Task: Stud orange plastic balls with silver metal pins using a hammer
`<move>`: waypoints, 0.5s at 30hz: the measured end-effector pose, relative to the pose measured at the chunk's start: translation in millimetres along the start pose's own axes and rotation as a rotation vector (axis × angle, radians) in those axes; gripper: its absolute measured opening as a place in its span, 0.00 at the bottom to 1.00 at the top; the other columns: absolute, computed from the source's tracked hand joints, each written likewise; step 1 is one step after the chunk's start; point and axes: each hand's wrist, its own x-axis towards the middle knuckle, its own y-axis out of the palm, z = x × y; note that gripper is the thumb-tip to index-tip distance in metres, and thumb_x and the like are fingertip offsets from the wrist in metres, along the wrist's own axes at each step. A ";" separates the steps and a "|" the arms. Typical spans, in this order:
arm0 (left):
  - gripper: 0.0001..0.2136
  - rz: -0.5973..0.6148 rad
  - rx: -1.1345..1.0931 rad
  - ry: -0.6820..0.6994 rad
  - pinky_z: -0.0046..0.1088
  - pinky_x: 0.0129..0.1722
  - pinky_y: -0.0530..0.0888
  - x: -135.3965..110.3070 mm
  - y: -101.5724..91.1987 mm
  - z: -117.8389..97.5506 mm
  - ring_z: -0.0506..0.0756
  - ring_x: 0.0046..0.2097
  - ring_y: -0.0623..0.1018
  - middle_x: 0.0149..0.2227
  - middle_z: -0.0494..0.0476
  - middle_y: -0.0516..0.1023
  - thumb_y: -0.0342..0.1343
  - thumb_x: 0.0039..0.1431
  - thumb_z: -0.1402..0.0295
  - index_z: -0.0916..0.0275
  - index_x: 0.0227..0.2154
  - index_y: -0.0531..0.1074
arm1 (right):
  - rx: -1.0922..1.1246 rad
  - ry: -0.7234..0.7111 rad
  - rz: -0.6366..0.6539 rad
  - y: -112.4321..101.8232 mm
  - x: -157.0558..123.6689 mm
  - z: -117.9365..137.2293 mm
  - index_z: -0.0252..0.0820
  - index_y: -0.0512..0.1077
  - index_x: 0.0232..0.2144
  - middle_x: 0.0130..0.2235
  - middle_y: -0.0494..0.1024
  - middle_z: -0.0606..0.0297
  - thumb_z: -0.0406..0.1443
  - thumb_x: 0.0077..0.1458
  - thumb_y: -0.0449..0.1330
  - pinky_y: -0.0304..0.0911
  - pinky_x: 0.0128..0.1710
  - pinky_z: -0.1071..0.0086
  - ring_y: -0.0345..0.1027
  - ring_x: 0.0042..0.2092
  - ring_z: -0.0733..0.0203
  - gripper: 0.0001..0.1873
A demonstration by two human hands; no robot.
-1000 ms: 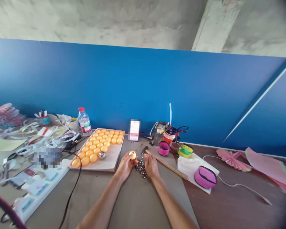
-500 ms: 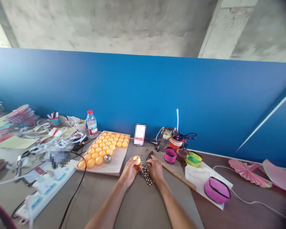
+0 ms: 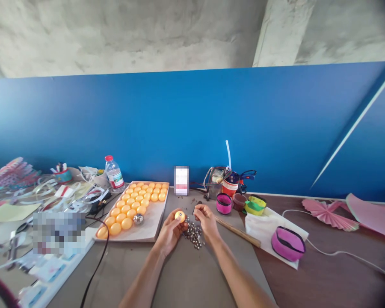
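Observation:
My left hand (image 3: 170, 229) is closed around an orange ping-pong ball (image 3: 179, 216), which has a small shiny metal stud on its top. To its right, my right hand (image 3: 207, 220) is pinched with fingertips together; whatever is between them is too small to make out. A pile of shiny metal studs (image 3: 194, 235) lies on the table between the two hands. Behind and beneath my right hand lies a hammer (image 3: 239, 232), its wooden handle pointing right and its head mostly covered by the fingers.
Left of my hands, a shallow box (image 3: 150, 233) holds rows of orange balls and one silver, stud-covered ball (image 3: 138, 219). A power strip (image 3: 56, 271), black cable and bottle (image 3: 114, 174) stand farther left. Pink bands (image 3: 288, 244) and white paper lie right. A phone (image 3: 181, 181) stands behind.
My right hand has lifted slightly from beside the stud pile and its fingertips now pinch nearer the ball. The left hand still holds the ball. The camera view has tilted and shifted.

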 end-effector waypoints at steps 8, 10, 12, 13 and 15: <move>0.17 0.037 -0.040 0.017 0.26 0.39 0.71 -2.8 2.2 -6.7 0.50 0.34 0.76 0.38 0.55 0.75 0.61 0.47 0.72 0.61 0.41 0.67 | 0.376 0.178 0.211 12.9 -15.3 24.7 0.40 0.71 0.25 0.26 0.71 0.68 0.38 0.37 0.65 0.54 0.27 0.72 0.57 0.24 0.69 0.11; 0.18 0.034 -0.049 0.023 0.27 0.39 0.71 -3.0 2.4 -7.0 0.50 0.34 0.76 0.38 0.55 0.75 0.61 0.46 0.72 0.61 0.42 0.67 | 0.372 0.198 0.218 13.5 -17.1 25.4 0.40 0.71 0.25 0.26 0.72 0.68 0.37 0.36 0.65 0.55 0.28 0.72 0.58 0.24 0.69 0.11; 0.18 0.034 -0.048 0.018 0.27 0.40 0.71 -3.2 2.8 -6.8 0.50 0.34 0.76 0.37 0.55 0.76 0.61 0.46 0.72 0.62 0.42 0.68 | 0.355 0.205 0.222 15.1 -18.4 25.1 0.40 0.71 0.24 0.25 0.72 0.68 0.38 0.36 0.65 0.56 0.28 0.71 0.58 0.24 0.69 0.10; 0.19 0.037 -0.043 0.014 0.27 0.40 0.71 -3.3 2.9 -6.6 0.50 0.34 0.76 0.36 0.55 0.76 0.62 0.45 0.72 0.62 0.42 0.68 | 0.345 0.208 0.225 16.2 -19.1 25.1 0.40 0.70 0.24 0.24 0.71 0.68 0.38 0.36 0.65 0.56 0.28 0.71 0.58 0.24 0.68 0.10; 0.19 0.042 -0.029 0.012 0.28 0.41 0.70 -3.1 2.6 -5.6 0.50 0.34 0.76 0.36 0.55 0.76 0.62 0.45 0.72 0.62 0.42 0.68 | 0.329 0.214 0.233 18.7 -20.6 25.5 0.41 0.70 0.23 0.23 0.70 0.69 0.38 0.36 0.65 0.57 0.28 0.71 0.60 0.25 0.67 0.10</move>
